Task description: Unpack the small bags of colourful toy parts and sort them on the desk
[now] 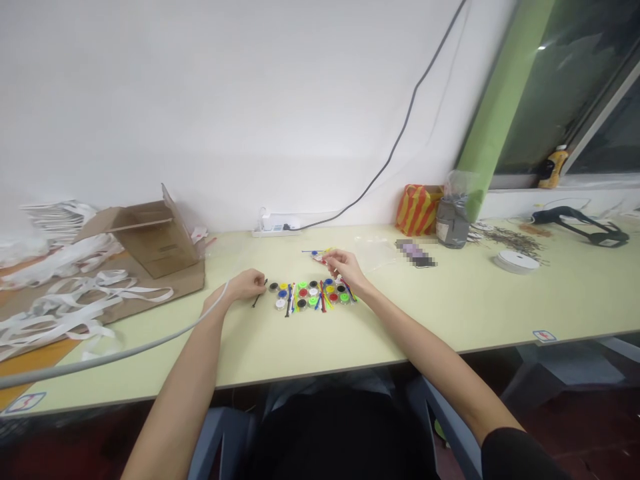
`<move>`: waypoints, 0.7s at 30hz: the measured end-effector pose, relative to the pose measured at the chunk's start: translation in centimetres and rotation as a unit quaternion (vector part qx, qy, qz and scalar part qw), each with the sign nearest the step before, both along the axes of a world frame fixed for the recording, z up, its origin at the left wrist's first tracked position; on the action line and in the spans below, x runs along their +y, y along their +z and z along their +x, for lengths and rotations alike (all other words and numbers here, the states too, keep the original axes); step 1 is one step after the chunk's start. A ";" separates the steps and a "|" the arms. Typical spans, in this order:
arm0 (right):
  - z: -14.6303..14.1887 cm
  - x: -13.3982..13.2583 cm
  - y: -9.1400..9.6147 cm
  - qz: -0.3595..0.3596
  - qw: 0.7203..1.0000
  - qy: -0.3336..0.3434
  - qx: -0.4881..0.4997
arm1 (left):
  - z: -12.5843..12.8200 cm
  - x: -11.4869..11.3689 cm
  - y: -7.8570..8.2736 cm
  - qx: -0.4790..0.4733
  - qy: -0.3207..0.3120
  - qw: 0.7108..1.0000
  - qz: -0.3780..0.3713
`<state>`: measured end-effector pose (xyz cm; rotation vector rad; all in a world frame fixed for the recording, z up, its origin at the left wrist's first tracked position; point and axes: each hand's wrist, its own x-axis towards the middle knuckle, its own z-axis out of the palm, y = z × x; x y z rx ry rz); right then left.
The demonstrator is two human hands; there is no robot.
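Note:
My left hand (pixel 249 285) has its fingers closed on a thin black strip (pixel 257 298) at the left end of the coloured pieces. My right hand (pixel 345 267) hovers above the right part of the group, fingertips pinched together. What they hold, if anything, is too small to make out. Just beyond those fingertips lies a small cluster (pixel 315 254) with blue, red and yellow parts. Between and below the hands, several small round discs (pixel 303 293) in black, white, red, blue, yellow and green lie in rows. Thin coloured strips (pixel 289 300) lie upright between the groups of discs.
An open cardboard box (pixel 157 240) and white ribbons (pixel 95 300) lie on the left. A grey cable (pixel 150 341) crosses over my left forearm. A power strip (pixel 277 230) sits by the wall. Rightward are a striped bag (pixel 414 210), a phone (pixel 416 253) and a white roll (pixel 517 261).

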<state>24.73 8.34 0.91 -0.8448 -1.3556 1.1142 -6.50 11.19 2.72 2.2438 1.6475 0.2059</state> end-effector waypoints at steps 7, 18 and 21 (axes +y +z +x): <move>-0.1 -0.1 0.1 -0.002 1.000 0.001 -0.003 | 0.5 -0.2 0.1 0.007 -0.027 0.999 0.033; 0.0 0.0 0.0 -0.001 1.000 0.009 -0.004 | -1.7 0.8 -0.3 -0.036 0.000 0.999 -0.040; 0.0 -0.1 0.0 -0.003 1.000 0.007 -0.005 | -2.4 1.1 -0.6 -0.042 0.009 0.998 -0.055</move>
